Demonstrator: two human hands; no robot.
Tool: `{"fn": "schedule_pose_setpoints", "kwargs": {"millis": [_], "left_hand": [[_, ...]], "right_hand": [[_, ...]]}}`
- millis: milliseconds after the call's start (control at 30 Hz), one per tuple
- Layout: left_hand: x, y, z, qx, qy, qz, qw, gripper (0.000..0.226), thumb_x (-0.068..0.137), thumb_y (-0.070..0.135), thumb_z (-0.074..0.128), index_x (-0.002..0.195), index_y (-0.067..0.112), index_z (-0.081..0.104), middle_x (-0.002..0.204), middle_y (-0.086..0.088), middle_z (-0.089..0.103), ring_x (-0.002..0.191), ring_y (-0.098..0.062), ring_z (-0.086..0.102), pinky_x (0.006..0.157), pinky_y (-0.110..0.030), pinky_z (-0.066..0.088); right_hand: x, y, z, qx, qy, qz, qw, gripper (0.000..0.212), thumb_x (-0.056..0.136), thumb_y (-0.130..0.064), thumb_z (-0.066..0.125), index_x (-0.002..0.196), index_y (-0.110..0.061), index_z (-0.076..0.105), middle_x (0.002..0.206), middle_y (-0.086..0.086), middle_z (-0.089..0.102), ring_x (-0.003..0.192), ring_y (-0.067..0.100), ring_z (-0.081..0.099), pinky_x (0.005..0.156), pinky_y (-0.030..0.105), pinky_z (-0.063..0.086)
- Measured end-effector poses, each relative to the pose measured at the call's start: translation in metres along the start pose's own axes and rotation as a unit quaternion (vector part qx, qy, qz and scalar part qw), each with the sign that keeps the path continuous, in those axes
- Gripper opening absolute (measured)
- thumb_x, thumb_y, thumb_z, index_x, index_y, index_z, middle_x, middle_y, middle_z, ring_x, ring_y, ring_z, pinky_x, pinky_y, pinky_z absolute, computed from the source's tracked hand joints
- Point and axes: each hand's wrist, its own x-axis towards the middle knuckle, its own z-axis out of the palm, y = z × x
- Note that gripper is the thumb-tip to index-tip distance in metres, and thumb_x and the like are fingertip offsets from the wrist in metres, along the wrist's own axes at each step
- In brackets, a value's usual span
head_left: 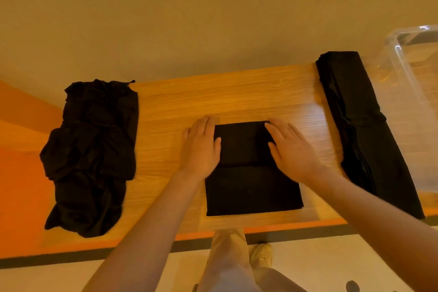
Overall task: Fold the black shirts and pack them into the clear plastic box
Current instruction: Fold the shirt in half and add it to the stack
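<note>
You're pressing both hands, left (201, 147) and right (292, 149), fingers flat and grasping nothing, on the folded shirt (251, 187), pile (90, 156) left, stack (362, 125) and box (403, 59) right.

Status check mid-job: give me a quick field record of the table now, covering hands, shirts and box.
left hand: flat, pressing the left edge of the folded shirt
right hand: flat, pressing its right edge
folded shirt: centre of the wooden table, top fold laid over
unfolded pile: crumpled, table's left end
folded stack: long, at the right beside the box
clear plastic box: far right, contents cannot be told
</note>
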Motion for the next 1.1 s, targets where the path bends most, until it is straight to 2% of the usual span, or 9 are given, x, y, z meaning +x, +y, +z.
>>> {"fn": "schedule_pose_setpoints", "kwargs": {"millis": [100,267,433,567,700,800,933,1000,1100], "left_hand": [[0.044,-0.010,-0.016,0.076,-0.060,0.046,0.994,0.047,0.096,0.039,0.049,0.140,0.024,0.041,0.139,0.002,0.048,0.129,-0.017,0.040,0.105,-0.036,0.017],[0.073,-0.009,-0.027,0.168,-0.157,0.088,0.969,0.036,0.087,0.043,0.063,0.117,0.025,0.057,0.118,0.003,0.059,0.110,-0.018,0.049,0.094,-0.037,0.023],[0.077,-0.011,-0.024,0.116,-0.211,0.069,0.968,0.017,0.086,0.031,0.066,0.099,0.027,0.057,0.108,0.005,0.056,0.104,-0.016,0.044,0.086,-0.035,0.019],[0.079,-0.012,-0.025,0.074,-0.218,0.079,0.970,0.013,0.084,0.025,0.065,0.089,0.027,0.053,0.101,0.006,0.054,0.094,-0.013,0.041,0.085,-0.032,0.021],[0.073,-0.010,-0.026,-0.079,-0.243,0.025,0.966,0.014,0.084,0.015,0.067,0.095,0.018,0.058,0.099,0.002,0.057,0.098,-0.020,0.054,0.088,-0.033,0.042],[0.062,-0.009,-0.027,-0.165,-0.206,-0.013,0.964,0.021,0.085,0.011,0.069,0.100,0.020,0.058,0.107,0.001,0.057,0.104,-0.018,0.055,0.084,-0.032,0.048],[0.039,-0.007,-0.035,-0.249,-0.116,-0.033,0.961,0.037,0.085,0.011,0.071,0.118,0.023,0.060,0.116,0.007,0.060,0.108,-0.006,0.052,0.086,-0.020,0.045],[0.020,-0.004,-0.040,-0.261,-0.087,-0.031,0.961,0.036,0.086,0.012,0.070,0.119,0.023,0.062,0.113,0.011,0.061,0.106,-0.001,0.052,0.077,-0.004,0.038],[-0.014,0.001,-0.041,-0.258,-0.057,-0.039,0.964,0.025,0.086,0.014,0.070,0.110,0.021,0.068,0.104,0.011,0.064,0.099,-0.001,0.055,0.075,-0.001,0.037]], "right_hand": [[0.042,0.009,-0.018,-0.033,-0.044,0.008,0.998,0.059,0.094,-0.023,0.057,0.146,-0.009,0.034,0.153,0.011,0.032,0.143,0.027,0.027,0.120,0.043,0.015],[0.062,0.017,-0.027,-0.065,-0.135,0.017,0.989,0.053,0.091,-0.031,0.059,0.139,-0.019,0.041,0.138,0.004,0.044,0.128,0.023,0.041,0.107,0.040,0.030],[0.076,0.020,-0.032,-0.033,-0.207,0.101,0.972,0.040,0.090,-0.032,0.063,0.124,-0.016,0.049,0.119,0.002,0.046,0.123,0.025,0.041,0.107,0.048,0.025],[0.083,0.017,-0.035,-0.043,-0.245,0.094,0.964,0.027,0.089,-0.031,0.062,0.110,-0.014,0.057,0.107,0.000,0.041,0.113,0.024,0.042,0.106,0.047,0.024],[0.073,0.021,-0.034,0.074,-0.205,0.092,0.972,0.014,0.086,-0.017,0.066,0.095,-0.015,0.056,0.102,0.005,0.058,0.100,0.025,0.055,0.090,0.038,0.044],[0.060,0.025,-0.035,0.156,-0.149,0.106,0.971,0.020,0.087,-0.013,0.067,0.100,-0.018,0.053,0.101,0.001,0.056,0.097,0.022,0.056,0.081,0.032,0.047],[0.036,0.031,-0.044,0.245,-0.090,0.114,0.959,0.039,0.087,-0.017,0.069,0.123,-0.022,0.054,0.111,-0.005,0.057,0.105,0.011,0.052,0.087,0.023,0.041],[0.019,0.029,-0.053,0.268,-0.069,0.098,0.956,0.032,0.088,-0.018,0.068,0.118,-0.024,0.059,0.111,-0.009,0.060,0.105,0.007,0.053,0.086,0.015,0.039],[-0.012,0.020,-0.060,0.246,-0.041,0.051,0.967,0.022,0.086,-0.016,0.069,0.107,-0.022,0.065,0.102,-0.012,0.061,0.097,0.006,0.056,0.085,0.017,0.044]]}}
